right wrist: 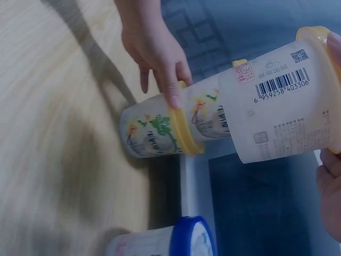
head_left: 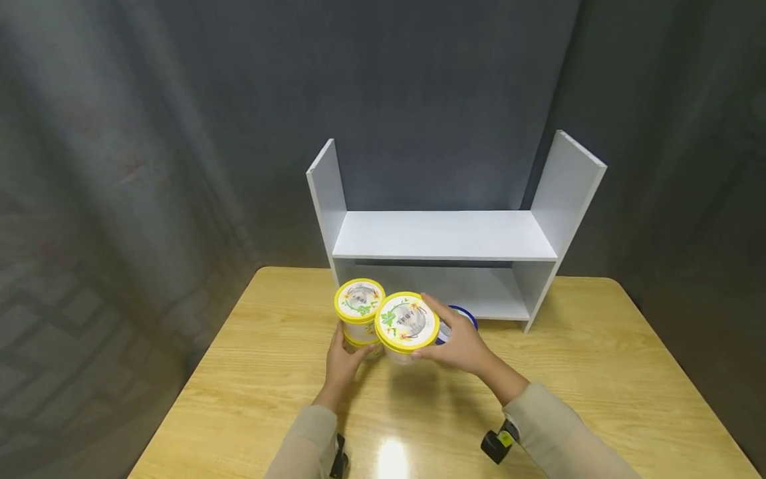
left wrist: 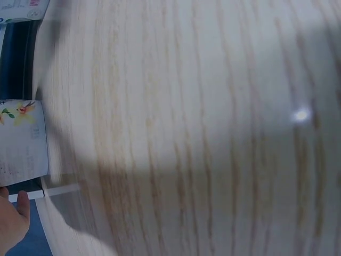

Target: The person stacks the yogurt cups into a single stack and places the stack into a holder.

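My right hand (head_left: 461,342) grips a white paper tub (head_left: 408,322) with a yellow lid, tilted and raised off the table, its barcode side showing in the right wrist view. Left of it, two similar yellow-lidded tubs stand stacked, the upper tub (head_left: 359,301) on the lower tub (right wrist: 152,130). My left hand (head_left: 340,366) holds the lower one near its lid, thumb and fingers about its side. Partly hidden behind the right hand is a blue-lidded tub (right wrist: 146,242). At the left wrist view's edge, a flowered tub (left wrist: 21,141) is only partly visible.
A white two-level shelf (head_left: 443,236) with upright side panels stands at the back of the wooden table (head_left: 586,386), right behind the tubs. Grey curtains (head_left: 437,100) hang around the table. A small black camera (head_left: 497,447) hangs at the right wrist.
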`<state>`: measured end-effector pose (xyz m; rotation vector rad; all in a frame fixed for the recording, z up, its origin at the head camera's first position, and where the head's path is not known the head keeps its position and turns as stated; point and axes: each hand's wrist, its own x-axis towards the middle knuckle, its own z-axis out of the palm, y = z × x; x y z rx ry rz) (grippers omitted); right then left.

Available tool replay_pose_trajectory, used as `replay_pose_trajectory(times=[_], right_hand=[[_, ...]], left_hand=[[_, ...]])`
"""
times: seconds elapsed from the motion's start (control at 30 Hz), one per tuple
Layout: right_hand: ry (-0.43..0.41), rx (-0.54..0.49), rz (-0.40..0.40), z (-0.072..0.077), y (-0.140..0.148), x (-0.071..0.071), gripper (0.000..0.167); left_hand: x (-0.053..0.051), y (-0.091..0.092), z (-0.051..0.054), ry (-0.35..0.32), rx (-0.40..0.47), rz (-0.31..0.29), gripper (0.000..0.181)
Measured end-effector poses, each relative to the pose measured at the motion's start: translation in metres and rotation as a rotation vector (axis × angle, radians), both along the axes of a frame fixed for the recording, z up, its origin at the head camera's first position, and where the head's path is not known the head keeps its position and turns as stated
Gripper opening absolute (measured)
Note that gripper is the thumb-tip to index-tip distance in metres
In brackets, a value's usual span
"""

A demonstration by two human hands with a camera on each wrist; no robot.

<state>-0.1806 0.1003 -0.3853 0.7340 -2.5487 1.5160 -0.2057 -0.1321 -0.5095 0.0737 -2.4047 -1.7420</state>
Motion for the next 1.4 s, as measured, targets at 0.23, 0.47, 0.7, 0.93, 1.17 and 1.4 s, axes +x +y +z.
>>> replay_pose_trajectory(times=[0.23,0.47,0.7,0.93,1.17,1.4], right_hand=[[-0.063,-0.047,-0.012,0.008,-0.008,-0.012,0.095],[-0.079,-0.075,0.025,0.033,-0.022,-0.017,0.091],[-0.082,-0.062,0.034,0.052,-0.026,-0.013,0.087],[-0.054,-0.073,0.058,0.044,-0.023,-0.027,0.09],[-0.062,-0.068,0.019,0.076,-0.034,-0.011,0.085],[-0.041,-0.08,-0.002,0.051,-0.046,-0.037,0.094]], left_hand=[[0.002,0.0,-0.004,0.022,-0.005,0.0,0.096],[0.0,-0.001,-0.005,0.072,0.019,-0.003,0.092],[-0.001,0.0,-0.008,0.118,-0.002,-0.021,0.091],[0.004,0.003,0.007,0.041,0.023,-0.011,0.091],[-0.001,0.0,-0.001,0.04,-0.001,-0.014,0.093],[-0.001,-0.002,-0.001,0.02,0.005,-0.021,0.093]])
